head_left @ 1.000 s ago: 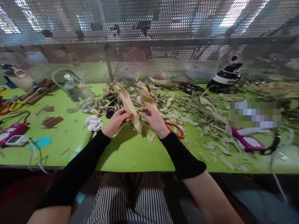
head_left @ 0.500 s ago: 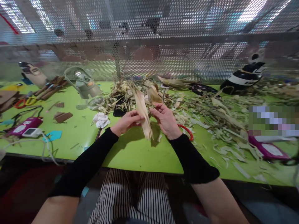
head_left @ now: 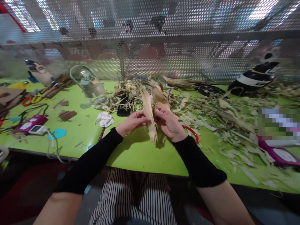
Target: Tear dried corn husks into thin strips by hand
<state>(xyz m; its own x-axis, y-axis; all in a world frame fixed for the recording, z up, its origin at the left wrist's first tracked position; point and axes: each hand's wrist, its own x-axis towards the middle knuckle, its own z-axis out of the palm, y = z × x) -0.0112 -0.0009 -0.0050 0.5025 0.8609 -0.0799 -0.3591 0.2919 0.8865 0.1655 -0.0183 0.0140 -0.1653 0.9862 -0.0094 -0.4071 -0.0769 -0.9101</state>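
A long, pale dried corn husk stands nearly upright between my hands, over the front of the green table. My left hand pinches its left side between thumb and fingers. At its right edge, my right hand is closed with thumb and fingertips together on husk; exactly which part lies between them is mostly hidden. Just behind, a broader brownish husk rests against a heap of shredded husk. Scissors with a red handle lie partly behind my right wrist.
A black phone and crumpled white tissue lie left of the hands. A green-lidded bottle stands behind them. Husk strips spread over the right side. A perforated metal screen closes off the back.
The whole view has shifted slightly, so everything sits a little further right. My right fingertips look somewhat closer to the husk's edge. My left hand keeps its pinch.
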